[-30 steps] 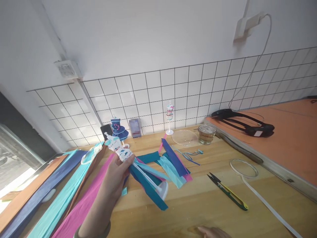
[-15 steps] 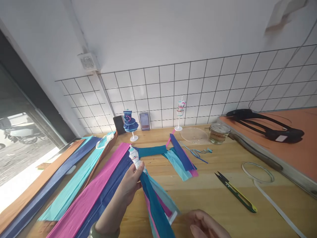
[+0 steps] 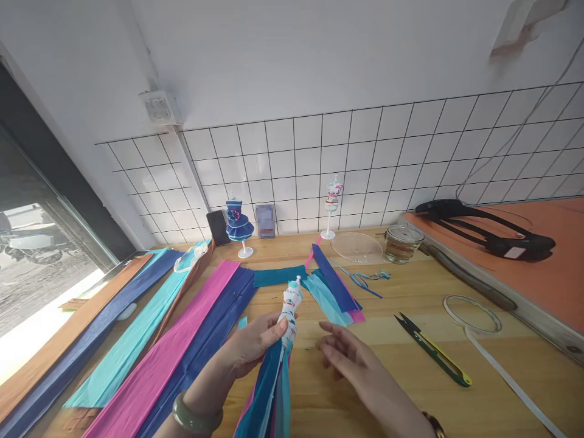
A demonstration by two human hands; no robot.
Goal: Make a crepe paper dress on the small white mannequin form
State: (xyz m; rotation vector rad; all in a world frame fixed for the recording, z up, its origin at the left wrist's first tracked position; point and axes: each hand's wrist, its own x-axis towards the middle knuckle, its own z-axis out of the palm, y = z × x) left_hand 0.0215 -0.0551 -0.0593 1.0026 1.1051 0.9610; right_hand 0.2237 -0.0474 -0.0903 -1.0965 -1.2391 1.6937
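My left hand is closed around a small white patterned dress-form mannequin, its knobbed top pointing up and away from me. Teal, light blue and pink paper strips hang from the mannequin's lower end toward the front edge of the view. To the right of it, my right hand hovers over the table with fingers apart and loosely curled, touching nothing that I can see. Pink and blue crepe paper lies left of my left wrist. Cut strips in blue, light blue and pink lie beyond my right hand.
Yellow-green thread snips and a roll of white tape lie at right. Along the wall stand a blue-dressed mannequin, a bare patterned mannequin and a glass jar. More coloured paper covers the left side.
My left hand has moved right with the mannequin, which now stands more upright and leans the other way. My right hand has risen away from the front edge, closer to the mannequin.
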